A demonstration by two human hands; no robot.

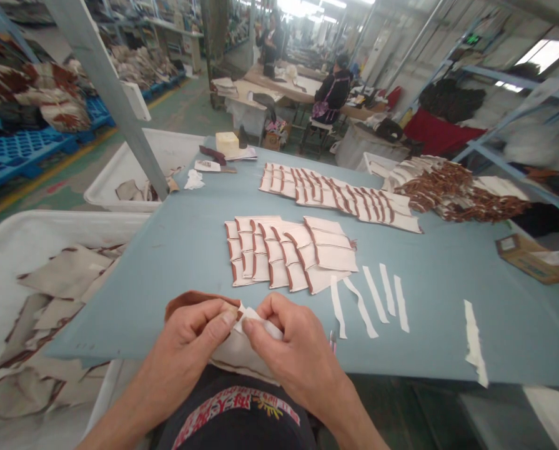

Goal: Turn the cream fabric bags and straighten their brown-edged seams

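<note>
At the near edge of the desk (pixel 190 244), held between your two hands, is the cream piece (pixel 237 353) with its brown edge (pixel 185 301). Your left hand (pixel 202 331) pinches it near one corner of that edge; your right hand (pixel 291 334) is closed on a white strip (pixel 246 311) at the same spot. Judging by its curl, the piece should handle as light, soft and pliant, with little tendency to slip; the brown edge looks the firmest place for your grip. The strip, being thinner, may crease or tear if pulled. Both hands hide where strip and piece meet, so you cannot tell whether they are joined. Beyond lie overlapping panels (pixel 323 244) and loose strips (pixel 375 294). Just beside your right hand, a small object (pixel 332 340) is partly concealed. At far left, the white bin (pixel 7 253) is cut off.
</note>
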